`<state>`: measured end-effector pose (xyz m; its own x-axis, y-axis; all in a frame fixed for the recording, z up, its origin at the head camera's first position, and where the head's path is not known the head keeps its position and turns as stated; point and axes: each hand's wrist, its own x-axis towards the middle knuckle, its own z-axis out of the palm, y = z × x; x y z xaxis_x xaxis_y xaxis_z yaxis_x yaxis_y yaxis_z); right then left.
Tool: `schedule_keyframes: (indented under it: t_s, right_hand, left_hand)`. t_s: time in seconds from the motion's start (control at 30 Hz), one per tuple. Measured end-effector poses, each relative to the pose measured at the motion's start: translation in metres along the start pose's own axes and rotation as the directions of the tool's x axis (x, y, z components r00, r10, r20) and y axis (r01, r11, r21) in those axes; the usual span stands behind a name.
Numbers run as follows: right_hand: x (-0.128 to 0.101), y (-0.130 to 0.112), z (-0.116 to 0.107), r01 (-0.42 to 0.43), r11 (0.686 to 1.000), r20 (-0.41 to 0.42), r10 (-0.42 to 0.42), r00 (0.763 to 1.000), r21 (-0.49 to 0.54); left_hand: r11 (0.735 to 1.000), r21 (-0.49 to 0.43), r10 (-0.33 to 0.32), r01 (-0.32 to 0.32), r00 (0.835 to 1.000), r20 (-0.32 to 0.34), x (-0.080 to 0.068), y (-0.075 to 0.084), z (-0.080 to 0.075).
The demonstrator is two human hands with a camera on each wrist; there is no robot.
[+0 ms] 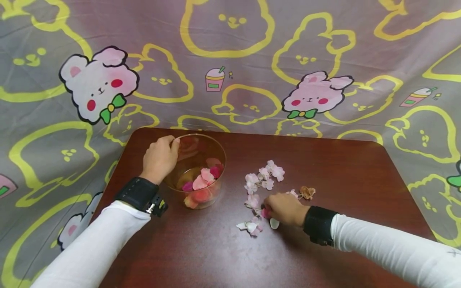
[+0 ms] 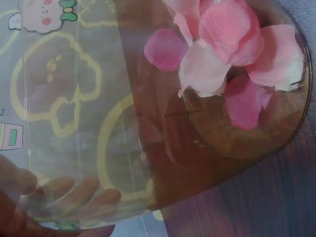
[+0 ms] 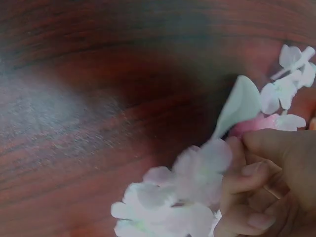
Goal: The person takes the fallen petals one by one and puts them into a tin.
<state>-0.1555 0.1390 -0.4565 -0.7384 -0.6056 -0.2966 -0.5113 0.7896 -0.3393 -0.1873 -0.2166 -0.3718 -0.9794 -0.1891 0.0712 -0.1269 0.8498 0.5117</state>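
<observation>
White sleeves enter at the bottom edge of the head view, each ending in a black wrist strap.

Right hand: lies on the counter at about 5 o'clock from the counter's middle. Its fingers are curled, pinching a pink petal at the lower end of the loose blossoms. The wrist view shows the fingertips bent in against pale petals, with a pink one just behind them.

Blossoms: a scatter of pale pink and white artificial flowers, running from 12 o'clock to 7 o'clock of the right hand. One brownish flower lies at 1 o'clock of the hand. A small white petal lies just beside the hand at 7 o'clock.

Left hand: grips the rim of a clear glass bowl at the bowl's 9 o'clock, thumb over the edge, fingers curled against the outer wall as seen through the glass.

Bowl contents: pink, red and pale petals heaped on the bottom. The bowl stands at 9 o'clock of the blossoms, apart from them.

Surroundings: the dark red-brown counter stands before a grey cloth printed with yellow outlines and pink rabbits.
</observation>
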Motion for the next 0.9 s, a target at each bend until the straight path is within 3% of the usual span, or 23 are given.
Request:
schedule_keyframes:
  t_s: [0.47,0.9]
  right_hand:
    - [0.010,-0.014,-0.039,0.069,0.997,-0.147,-0.071,0.987,-0.021]
    - [0.029,-0.060,-0.079,0.142,0.988,-0.245,-0.154,0.957,-0.066]
  left_hand:
    - [1.000,-0.003,0.002,-0.002,1.000,-0.004,-0.001,0.000,0.001]
    - [1.000,0.001,-0.012,0.012,1.000,0.012,0.000,0.001,0.000]
